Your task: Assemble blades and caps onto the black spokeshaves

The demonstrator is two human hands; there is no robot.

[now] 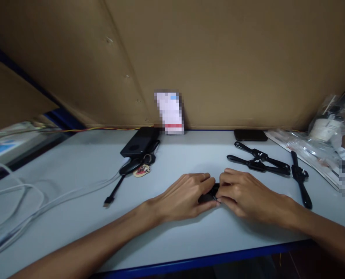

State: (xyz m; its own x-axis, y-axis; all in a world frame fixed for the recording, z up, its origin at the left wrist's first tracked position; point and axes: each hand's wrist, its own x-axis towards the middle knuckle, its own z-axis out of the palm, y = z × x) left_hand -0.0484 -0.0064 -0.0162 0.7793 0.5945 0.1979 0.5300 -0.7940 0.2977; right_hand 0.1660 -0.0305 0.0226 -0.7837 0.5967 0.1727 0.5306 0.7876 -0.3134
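My left hand [189, 193] and my right hand [242, 192] meet over the table, fingertips close together. Between them is a small black piece [215, 188], mostly covered by the fingers, so its full shape cannot be made out. Both hands pinch it with thumb and fingers, low at the tabletop. Just beyond my right hand lie two black spokeshaves, a rear one [249, 148] and a nearer one [255, 165], partly overlapping. A third spokeshave [299, 179] rests to the right, by my right forearm.
A phone [170, 112] leans on the cardboard wall [218, 58]. Left of my hands lie a black box-like device [139, 142], a short cable [114, 192] and white cables [59, 197]. A dark phone-like slab [250, 135] and plastic bags [314, 149] sit at back right.
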